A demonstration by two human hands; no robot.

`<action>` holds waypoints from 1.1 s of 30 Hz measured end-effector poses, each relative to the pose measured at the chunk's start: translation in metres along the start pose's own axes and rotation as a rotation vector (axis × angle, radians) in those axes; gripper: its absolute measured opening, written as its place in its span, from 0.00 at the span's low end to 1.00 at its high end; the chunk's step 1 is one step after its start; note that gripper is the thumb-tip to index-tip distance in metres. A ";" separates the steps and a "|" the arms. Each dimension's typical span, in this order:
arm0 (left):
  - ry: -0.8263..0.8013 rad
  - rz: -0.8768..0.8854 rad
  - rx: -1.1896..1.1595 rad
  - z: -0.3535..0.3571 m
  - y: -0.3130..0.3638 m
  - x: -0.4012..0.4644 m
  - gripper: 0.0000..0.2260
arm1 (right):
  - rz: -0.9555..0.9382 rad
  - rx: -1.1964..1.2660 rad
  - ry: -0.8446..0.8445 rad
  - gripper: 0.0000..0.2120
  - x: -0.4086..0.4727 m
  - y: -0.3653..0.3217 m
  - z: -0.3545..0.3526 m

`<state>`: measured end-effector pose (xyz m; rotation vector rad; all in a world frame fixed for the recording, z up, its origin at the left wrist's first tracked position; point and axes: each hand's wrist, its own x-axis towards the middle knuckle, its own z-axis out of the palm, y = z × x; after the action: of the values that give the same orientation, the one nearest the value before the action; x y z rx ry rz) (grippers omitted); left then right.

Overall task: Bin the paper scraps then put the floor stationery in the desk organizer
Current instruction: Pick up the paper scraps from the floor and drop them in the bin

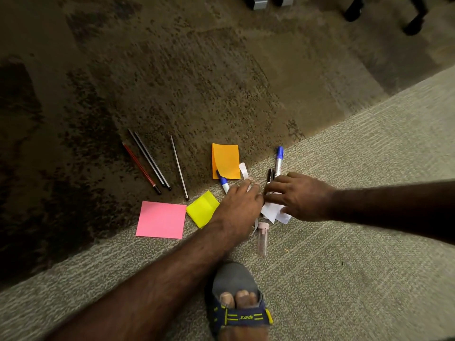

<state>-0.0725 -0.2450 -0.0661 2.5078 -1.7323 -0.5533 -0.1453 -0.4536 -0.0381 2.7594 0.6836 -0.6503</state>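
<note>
Floor carpet [344, 242], items as laid out:

- Pencils, 4: one red-and-black pencil [141, 168], two dark pencils [149, 159] lying side by side and touching, one dark pencil [179, 167] set apart to their right.
- Sticky-note pads, 3: pink pad [161, 219], yellow pad [202, 209] just beside it, orange pad [226, 161] with its top sheet curling.
- Markers, blue-capped, 2: one marker [222, 184] partly under the orange pad's curl and reaching the left hand; one marker [279, 160] above the right hand.
- Black pen [270, 175], 1, beside the second marker; lower end hidden by the right hand.
- Clear tube [262, 238] with pale pink cap, 1, below the hands.
- White paper scraps [273, 210]: several, count unclear, mostly hidden under both hands; one strip [244, 171] sticks up at the left fingertips.

Left hand [242, 201]: grip curled round the paper strip. Right hand [299, 196]: fingers spread and fairly straight, pressing on the scraps.

Sandalled foot [237, 303], 1, near edge.
</note>
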 end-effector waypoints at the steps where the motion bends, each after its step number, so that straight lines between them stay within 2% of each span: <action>1: -0.005 0.003 -0.004 -0.001 -0.001 0.001 0.29 | -0.013 -0.012 0.012 0.28 0.001 0.000 0.001; 8: -0.010 0.014 -0.021 -0.006 -0.002 0.009 0.15 | -0.054 -0.057 0.064 0.16 0.005 -0.002 -0.001; 17: 0.021 -0.052 -0.086 -0.015 -0.011 0.019 0.10 | -0.070 -0.032 0.059 0.09 0.013 0.005 -0.013; 27: 0.228 -0.145 -0.236 -0.030 -0.045 0.023 0.11 | 0.056 0.213 0.029 0.10 0.040 0.019 -0.066; 33: 0.443 -0.251 -0.374 -0.052 -0.072 0.020 0.07 | 0.086 0.209 0.138 0.10 0.055 0.019 -0.103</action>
<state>0.0141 -0.2449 -0.0399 2.3537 -1.0623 -0.2671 -0.0547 -0.4164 0.0280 3.0302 0.5486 -0.5459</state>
